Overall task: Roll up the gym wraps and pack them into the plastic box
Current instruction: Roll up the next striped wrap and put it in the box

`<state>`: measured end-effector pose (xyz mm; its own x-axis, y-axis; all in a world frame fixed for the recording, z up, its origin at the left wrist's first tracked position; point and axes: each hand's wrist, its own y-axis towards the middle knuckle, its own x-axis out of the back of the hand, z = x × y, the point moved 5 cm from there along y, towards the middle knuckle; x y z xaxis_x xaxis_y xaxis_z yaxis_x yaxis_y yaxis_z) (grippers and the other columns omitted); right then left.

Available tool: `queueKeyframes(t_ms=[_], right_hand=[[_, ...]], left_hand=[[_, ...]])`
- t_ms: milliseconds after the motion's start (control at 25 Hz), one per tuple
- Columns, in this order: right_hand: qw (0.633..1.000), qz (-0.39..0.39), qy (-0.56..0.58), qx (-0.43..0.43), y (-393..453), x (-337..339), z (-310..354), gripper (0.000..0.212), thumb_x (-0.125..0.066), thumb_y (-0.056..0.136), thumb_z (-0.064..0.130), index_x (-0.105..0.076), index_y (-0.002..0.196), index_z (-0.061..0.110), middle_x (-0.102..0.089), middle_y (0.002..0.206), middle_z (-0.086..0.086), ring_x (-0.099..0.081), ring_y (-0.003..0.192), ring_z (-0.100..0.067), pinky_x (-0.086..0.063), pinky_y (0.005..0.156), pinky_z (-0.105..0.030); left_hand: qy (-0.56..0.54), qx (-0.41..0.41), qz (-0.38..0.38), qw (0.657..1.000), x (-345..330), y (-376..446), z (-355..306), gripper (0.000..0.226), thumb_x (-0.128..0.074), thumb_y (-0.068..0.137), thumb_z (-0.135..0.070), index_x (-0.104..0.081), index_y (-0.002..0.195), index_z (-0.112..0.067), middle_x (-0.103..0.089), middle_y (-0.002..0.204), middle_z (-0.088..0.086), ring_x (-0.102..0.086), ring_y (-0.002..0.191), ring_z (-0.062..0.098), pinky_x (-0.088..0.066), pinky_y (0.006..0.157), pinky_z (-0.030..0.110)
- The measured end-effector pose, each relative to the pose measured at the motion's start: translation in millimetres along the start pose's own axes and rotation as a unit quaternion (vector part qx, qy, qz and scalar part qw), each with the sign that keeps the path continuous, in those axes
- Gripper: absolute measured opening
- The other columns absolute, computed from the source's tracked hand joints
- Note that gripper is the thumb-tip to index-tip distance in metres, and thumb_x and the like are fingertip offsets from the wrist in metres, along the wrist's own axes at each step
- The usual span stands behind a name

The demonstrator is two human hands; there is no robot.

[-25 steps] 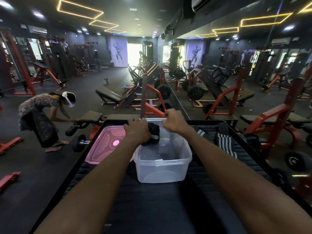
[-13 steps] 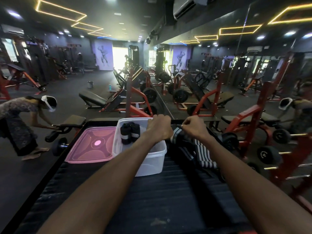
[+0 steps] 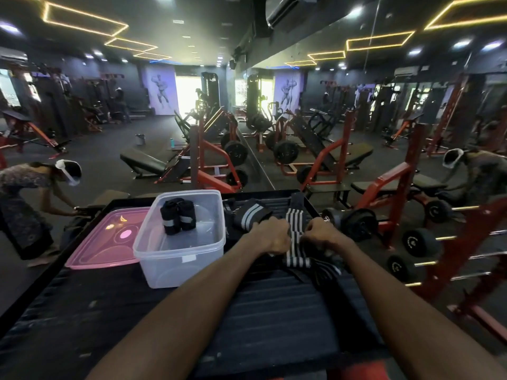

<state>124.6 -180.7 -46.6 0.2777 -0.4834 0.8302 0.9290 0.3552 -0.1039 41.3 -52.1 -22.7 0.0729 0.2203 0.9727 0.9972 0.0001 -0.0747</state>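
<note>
Two rolled wraps (image 3: 177, 216) now stand upright together in the far left part of the plastic box (image 3: 179, 256), and our hands, which a second ago were over that box setting a roll down, have moved to the right of it onto the loose pile. We take this to mean one packing round is done and the next roll is starting. Our left hand (image 3: 271, 237) and right hand (image 3: 323, 235) sit close together, both curled around a black wrap with white stripes (image 3: 297, 237) that lies lengthwise on the dark ribbed table (image 3: 247, 319); the fingertips are tucked under, so we cannot tell exactly how they pinch it. Another striped wrap (image 3: 251, 214) lies just beyond, between the box and our hands. The pink lid (image 3: 107, 242) rests flat against the left side of the box, so closing comes last.
</note>
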Motion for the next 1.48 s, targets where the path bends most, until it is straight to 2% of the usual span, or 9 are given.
queueKeyframes(t_ms=[160, 320, 440, 600, 800, 960, 1080, 1240, 1480], right_hand=[[0.997, -0.006, 0.081, 0.014, 8, -15, -16, 0.015, -0.072, 0.078, 0.012, -0.058, 0.072, 0.013, -0.06, 0.073, -0.008, -0.058, 0.07, -0.02, -0.047, 0.065, -0.033], [0.978, -0.032, 0.204, 0.006, 48, -34, -55, 0.015, -0.069, 0.054, 0.017, -0.054, 0.056, 0.019, -0.057, 0.062, -0.005, -0.056, 0.063, -0.02, -0.059, 0.069, -0.05], [0.948, -0.054, 0.313, -0.027, -1, -7, -21, 0.021, -0.065, 0.067, 0.0, -0.057, 0.054, 0.014, -0.05, 0.055, -0.007, -0.049, 0.054, -0.021, -0.044, 0.052, -0.032], [0.894, -0.055, 0.444, -0.03, -18, 9, 4, 0.016, -0.054, 0.07, -0.005, -0.057, 0.06, 0.008, -0.047, 0.058, -0.009, -0.044, 0.051, -0.021, -0.032, 0.05, -0.028], [0.855, -0.003, 0.518, -0.024, -33, 11, 30, 0.021, -0.05, 0.07, -0.003, -0.065, 0.084, 0.004, -0.059, 0.077, -0.01, -0.057, 0.073, -0.025, -0.045, 0.066, -0.032], [0.874, 0.168, 0.456, 0.014, -47, 4, 39, 0.027, -0.049, 0.071, 0.0, -0.067, 0.088, 0.011, -0.058, 0.085, -0.011, -0.055, 0.07, -0.023, -0.047, 0.058, -0.03], [0.909, 0.243, 0.338, 0.029, -57, 1, 33, 0.013, -0.048, 0.09, 0.004, -0.059, 0.095, 0.009, -0.06, 0.07, -0.017, -0.063, 0.055, -0.03, -0.053, 0.048, -0.032], [0.958, 0.044, 0.283, 0.008, -30, 5, 9, 0.015, -0.048, 0.093, 0.005, -0.056, 0.082, 0.009, -0.057, 0.064, -0.014, -0.053, 0.044, -0.023, -0.041, 0.047, -0.027], [0.986, -0.056, 0.151, 0.035, -7, -14, -2, 0.012, -0.057, 0.083, 0.012, -0.069, 0.082, 0.011, -0.068, 0.078, -0.002, -0.066, 0.078, -0.023, -0.054, 0.072, -0.036]], left_hand=[[-0.059, -0.005, 0.076, 0.995, -35, 3, -18, 0.044, -0.067, 0.082, -0.052, -0.06, 0.109, -0.018, -0.065, 0.115, 0.009, -0.063, 0.106, 0.03, -0.053, 0.094, 0.044], [-0.047, -0.034, 0.024, 0.998, -42, 0, -21, 0.049, -0.076, 0.079, -0.038, -0.057, 0.116, -0.011, -0.064, 0.118, 0.012, -0.061, 0.104, 0.028, -0.051, 0.087, 0.034], [-0.155, -0.002, 0.028, 0.988, -32, -6, -15, 0.031, -0.066, 0.081, -0.023, -0.061, 0.11, -0.013, -0.066, 0.101, 0.004, -0.062, 0.09, 0.021, -0.048, 0.071, 0.028], [-0.4, 0.087, -0.032, 0.912, -14, -6, 4, 0.01, -0.057, 0.089, -0.021, -0.053, 0.081, -0.018, -0.053, 0.074, 0.004, -0.055, 0.059, 0.016, -0.045, 0.052, 0.029], [-0.528, 0.159, -0.02, 0.834, -12, -15, 9, 0.041, -0.044, 0.102, -0.042, -0.064, 0.108, -0.007, -0.07, 0.09, 0.013, -0.069, 0.071, 0.027, -0.059, 0.056, 0.037], [-0.585, 0.201, -0.043, 0.785, -20, -16, 17, 0.029, -0.057, 0.097, -0.022, -0.065, 0.114, 0.0, -0.073, 0.096, 0.015, -0.07, 0.078, 0.025, -0.058, 0.062, 0.031], [-0.491, 0.21, -0.061, 0.843, -15, -24, 26, 0.02, -0.053, 0.085, -0.002, -0.068, 0.098, 0.005, -0.069, 0.076, 0.012, -0.064, 0.063, 0.022, -0.047, 0.05, 0.023], [-0.234, 0.161, 0.004, 0.959, -11, -34, 32, 0.029, -0.044, 0.093, -0.015, -0.067, 0.095, 0.002, -0.07, 0.104, 0.016, -0.065, 0.087, 0.028, -0.046, 0.069, 0.027], [0.092, 0.14, 0.126, 0.978, -16, -53, 39, 0.034, -0.051, 0.093, -0.016, -0.065, 0.119, 0.0, -0.064, 0.127, 0.018, -0.064, 0.111, 0.032, -0.051, 0.086, 0.035]])
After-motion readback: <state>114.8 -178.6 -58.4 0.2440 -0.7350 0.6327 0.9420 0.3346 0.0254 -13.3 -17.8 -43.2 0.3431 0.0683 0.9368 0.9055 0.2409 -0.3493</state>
